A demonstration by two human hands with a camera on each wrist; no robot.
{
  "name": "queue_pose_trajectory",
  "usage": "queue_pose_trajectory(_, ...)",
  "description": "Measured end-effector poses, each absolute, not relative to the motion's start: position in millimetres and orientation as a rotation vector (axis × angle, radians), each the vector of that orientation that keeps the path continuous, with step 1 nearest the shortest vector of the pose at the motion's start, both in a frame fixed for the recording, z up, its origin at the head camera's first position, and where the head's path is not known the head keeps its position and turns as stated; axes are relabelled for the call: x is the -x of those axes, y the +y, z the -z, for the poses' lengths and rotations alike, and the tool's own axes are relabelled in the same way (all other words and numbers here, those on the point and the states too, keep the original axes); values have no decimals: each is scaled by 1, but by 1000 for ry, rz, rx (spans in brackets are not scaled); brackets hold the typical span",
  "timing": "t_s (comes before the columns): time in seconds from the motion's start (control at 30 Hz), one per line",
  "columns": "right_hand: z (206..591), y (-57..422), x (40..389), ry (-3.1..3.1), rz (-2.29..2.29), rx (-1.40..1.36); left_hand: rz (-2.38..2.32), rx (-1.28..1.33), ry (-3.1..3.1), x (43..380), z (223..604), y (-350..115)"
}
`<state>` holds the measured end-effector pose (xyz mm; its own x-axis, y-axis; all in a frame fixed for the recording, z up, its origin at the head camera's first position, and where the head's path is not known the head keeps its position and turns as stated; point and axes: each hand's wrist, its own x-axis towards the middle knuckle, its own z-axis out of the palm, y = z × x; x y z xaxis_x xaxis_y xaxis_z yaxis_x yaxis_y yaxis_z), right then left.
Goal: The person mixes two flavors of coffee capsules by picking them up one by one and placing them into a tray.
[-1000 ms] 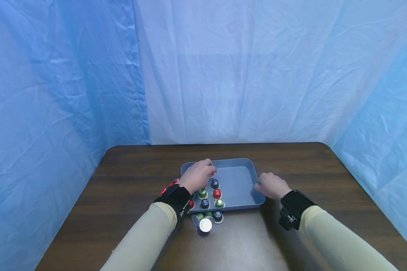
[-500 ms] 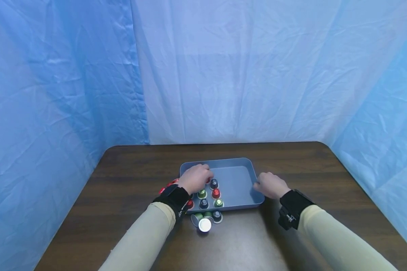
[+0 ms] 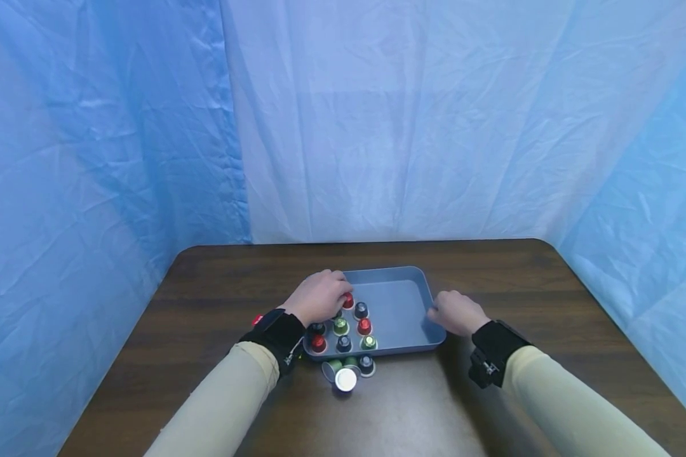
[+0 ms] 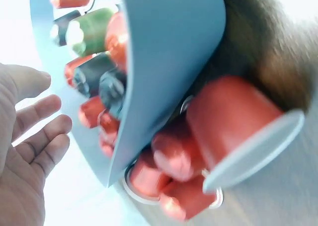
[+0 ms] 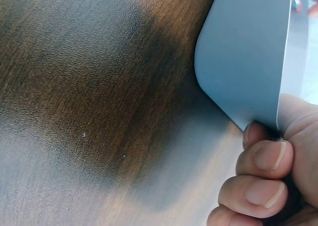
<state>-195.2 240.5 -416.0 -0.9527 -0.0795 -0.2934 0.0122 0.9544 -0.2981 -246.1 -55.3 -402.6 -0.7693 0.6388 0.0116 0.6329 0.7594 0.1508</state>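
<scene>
My left hand (image 3: 320, 297) is over the left part of a grey-blue tray (image 3: 403, 311), its fingertips beside a standing red coffee capsule (image 3: 347, 301). In the left wrist view the left hand (image 4: 27, 156) holds nothing, its fingers loosely bent and thumb apart. Red, green and dark capsules stand in rows at the tray's left side, including a green capsule (image 3: 340, 325) and a dark capsule (image 3: 361, 310); the hand hides some. My right hand (image 3: 458, 312) grips the tray's right rim between thumb and curled fingers, as the right wrist view shows.
Loose capsules lie in front of the tray, among them one with its white lid (image 3: 345, 380) facing up and a dark capsule (image 3: 366, 365). Several red capsules (image 4: 231, 121) lie outside the tray's left wall. A blue sheet (image 3: 377, 127) hangs behind the wooden table (image 3: 217, 273).
My left hand has set a red capsule down in the tray behind the others, let go and moved left. The right hand has stayed at the rim.
</scene>
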Motion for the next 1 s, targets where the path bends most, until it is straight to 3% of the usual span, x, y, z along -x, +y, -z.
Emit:
queue_pose_trajectory(0.43,415,242,195,2787,447,47,-188,-958,2931,237,381,-87)
queue_pose_trajectory(1.0,414,241,194,2784,450,50,-162,-875,2968,225,387,-136)
